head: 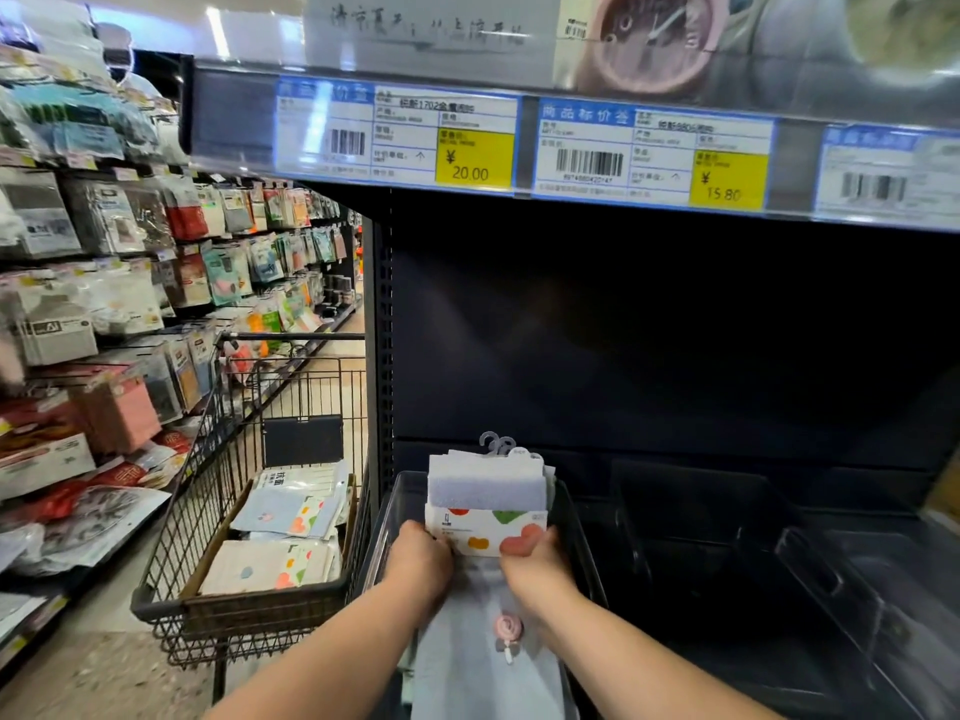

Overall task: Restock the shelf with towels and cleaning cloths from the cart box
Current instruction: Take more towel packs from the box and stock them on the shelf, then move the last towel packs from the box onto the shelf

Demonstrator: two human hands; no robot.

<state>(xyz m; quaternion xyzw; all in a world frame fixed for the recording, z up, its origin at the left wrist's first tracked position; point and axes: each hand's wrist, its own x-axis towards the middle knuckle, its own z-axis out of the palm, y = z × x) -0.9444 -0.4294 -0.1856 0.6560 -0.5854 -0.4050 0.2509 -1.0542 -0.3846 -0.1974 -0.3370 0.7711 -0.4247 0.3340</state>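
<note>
A stack of packaged cloths stands upright in a clear shelf bin on the dark lower shelf. The front pack has a white band with coloured heart shapes. My left hand grips the pack's lower left corner. My right hand pinches its lower right corner, thumb on the front. A pale towel with a pink lollipop print lies flat in the bin under my wrists. To the left, the cart box holds more packaged cloths.
The wire shopping cart stands left of the shelf upright. Dark bins sit to the right on the same shelf. Price tags line the shelf edge above. Hanging packaged goods fill the aisle's left side.
</note>
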